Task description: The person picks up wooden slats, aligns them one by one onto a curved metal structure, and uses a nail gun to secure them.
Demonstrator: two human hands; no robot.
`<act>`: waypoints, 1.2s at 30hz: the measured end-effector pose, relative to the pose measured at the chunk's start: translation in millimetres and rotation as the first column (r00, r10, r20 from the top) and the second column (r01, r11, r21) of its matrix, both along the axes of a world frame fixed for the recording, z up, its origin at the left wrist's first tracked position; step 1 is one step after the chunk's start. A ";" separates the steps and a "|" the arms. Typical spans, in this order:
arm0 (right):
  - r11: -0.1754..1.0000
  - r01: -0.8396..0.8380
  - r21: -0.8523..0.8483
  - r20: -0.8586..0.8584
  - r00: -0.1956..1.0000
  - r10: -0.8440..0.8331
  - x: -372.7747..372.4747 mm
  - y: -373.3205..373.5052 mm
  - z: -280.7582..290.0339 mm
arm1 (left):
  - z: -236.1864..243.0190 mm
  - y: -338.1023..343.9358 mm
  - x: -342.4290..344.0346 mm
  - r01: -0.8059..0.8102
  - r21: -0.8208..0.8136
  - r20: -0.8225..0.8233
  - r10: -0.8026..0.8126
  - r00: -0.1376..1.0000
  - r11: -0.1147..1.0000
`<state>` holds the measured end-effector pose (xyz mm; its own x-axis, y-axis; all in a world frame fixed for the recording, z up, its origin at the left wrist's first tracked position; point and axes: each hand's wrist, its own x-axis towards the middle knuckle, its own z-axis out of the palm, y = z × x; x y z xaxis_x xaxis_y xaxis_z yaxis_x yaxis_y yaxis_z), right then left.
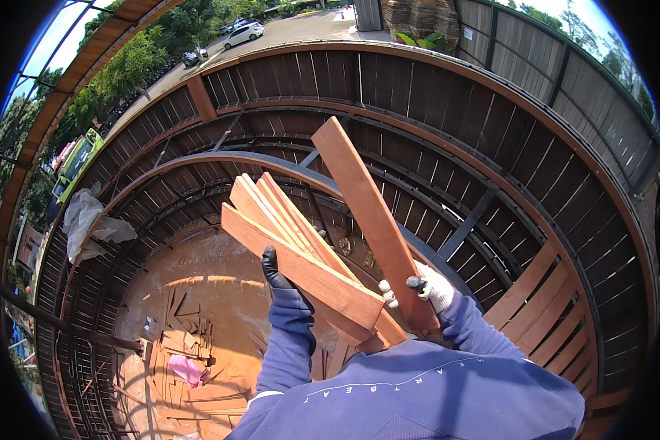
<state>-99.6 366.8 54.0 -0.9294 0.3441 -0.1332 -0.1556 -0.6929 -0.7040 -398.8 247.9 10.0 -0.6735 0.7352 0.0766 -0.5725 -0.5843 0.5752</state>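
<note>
- Far on the left, a green truck (79, 167) is outside the round dark wall (433, 84).
- Next comes a crumpled, see-through plastic sheet (84, 220), draped over a curved rail.
- Down on the ground, lots of wood bits (187, 341) lie in a messy heap, with a pink thing (187, 370) on them.
- Up top, past the wall, a white car (243, 34) is parked.
- In the middle, the left hand (274, 270), in a black glove, is partly closed around a bunch of brown boards (301, 265). Its thumb is up along the side; I can't see all its fingers. The boards spread like a fan, with their far ends up and to the left.
- Just right of the bunch is a single board (367, 209), long and flat, tilted with its top to the left.
- The right hand (434, 287), in a white glove with a dark thumb tip, is curled around that board near its low end.
- On the right, brown planks (521, 286) sit in a row with gaps between them.
</note>
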 end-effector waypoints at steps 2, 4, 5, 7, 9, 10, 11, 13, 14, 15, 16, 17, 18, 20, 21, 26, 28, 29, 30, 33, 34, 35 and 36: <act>0.991 -0.008 -0.136 -0.200 0.980 -0.019 -6.5 28.7 -21.3 | 18.9 11.1 -25.0 0.041 0.024 0.026 -0.042 0.999 0.999; 0.945 -0.001 -0.327 -0.142 0.989 -0.048 -8.0 54.4 -21.3 | 43.7 31.9 -30.7 0.043 0.044 -0.029 -0.042 0.999 0.998; 0.932 -0.002 -0.361 -0.166 0.984 -0.062 -10.4 61.3 -20.4 | 43.9 39.5 -41.2 -0.007 0.048 -0.046 0.009 0.999 0.999; 0.904 0.009 -0.428 -0.231 0.966 -0.119 -8.6 68.9 -22.5 | 46.1 49.1 -68.9 -0.046 0.070 -0.090 0.052 0.995 0.996; 0.957 0.118 -0.264 -0.174 0.970 -0.167 -12.2 76.4 -16.9 | 49.7 52.9 -98.4 -0.030 0.106 -0.123 0.043 0.992 0.994; 0.967 0.241 -0.085 -0.072 0.966 -0.247 -12.4 79.2 -10.6 | 51.2 58.5 -113.5 -0.021 0.113 -0.135 0.036 0.990 0.993; 0.937 0.334 0.106 0.026 0.941 -0.338 -13.6 81.5 -8.8 | 53.3 68.2 -126.1 -0.014 0.111 -0.145 0.031 0.989 0.994; 0.763 0.521 0.383 0.112 0.793 -0.598 -19.5 76.9 -2.3 | 54.2 98.1 -148.9 0.021 0.119 -0.151 -0.003 0.989 0.993; 0.479 0.491 0.728 -0.001 0.699 -0.716 -20.5 82.3 -4.2 | 57.9 109.9 -160.2 0.032 0.133 -0.158 -0.010 0.987 0.991; 0.101 0.357 0.929 -0.153 0.617 -0.772 -22.2 86.9 -6.0 | 62.1 123.3 -171.2 0.046 0.133 -0.168 -0.023 0.986 0.990; -0.007 0.248 0.969 -0.139 0.520 -0.843 -26.0 80.8 2.0 | 59.7 138.9 -180.4 0.076 0.133 -0.164 -0.054 0.985 0.988; -0.171 0.171 0.970 -0.230 0.429 -0.874 -34.2 83.3 2.7 | 57.4 161.7 -189.7 0.112 0.134 -0.164 -0.089 0.982 0.985; -0.217 0.108 0.970 -0.242 0.347 -0.906 -40.9 83.1 -0.4 | 59.2 181.3 -198.6 0.145 0.124 -0.170 -0.123 0.978 0.982; -0.257 -0.003 0.967 -0.251 0.196 -0.948 -52.6 81.4 -4.5 | 61.1 219.1 -212.0 0.227 0.113 -0.180 -0.204 0.962 0.967; -0.308 -0.073 0.949 -0.296 0.138 -0.945 -58.8 79.9 -7.9 | 63.1 236.7 -217.7 0.271 0.109 -0.188 -0.248 0.950 0.956; -0.172 0.182 0.968 -0.159 -0.082 -0.984 -110.3 70.1 -6.2 | 48.1 318.3 -224.5 0.458 0.069 -0.169 -0.442 0.881 0.886; -0.115 0.824 0.555 -0.055 -0.101 -0.993 -128.5 70.2 -2.8 | 38.8 345.3 -223.5 0.522 0.022 -0.177 -0.511 0.841 0.852; -0.109 0.908 0.405 -0.040 -0.102 -0.994 -132.6 68.4 15.1 | 35.1 357.8 -223.3 0.543 -0.001 -0.180 -0.534 0.826 0.840; -0.154 0.816 0.556 -0.055 -0.149 -0.987 -128.2 66.2 20.9 | 32.4 370.8 -219.2 0.569 -0.013 -0.185 -0.561 0.807 0.823; -0.395 0.745 0.537 -0.137 -0.385 -0.913 -120.4 59.8 52.5 | 25.2 403.1 -202.2 0.620 -0.043 -0.198 -0.615 0.763 0.783; -0.479 0.724 0.496 -0.095 -0.503 -0.859 -110.6 54.5 53.2 | 24.3 411.2 -195.5 0.629 -0.046 -0.203 -0.624 0.755 0.776; -0.558 0.696 0.452 -0.051 -0.605 -0.795 -101.1 50.4 53.5 | 24.0 419.3 -188.9 0.639 -0.047 -0.203 -0.633 0.747 0.768; -0.682 0.638 0.357 -0.121 -0.693 -0.711 -94.6 44.8 60.0 | 24.9 426.4 -182.6 0.642 -0.057 -0.213 -0.637 0.741 0.765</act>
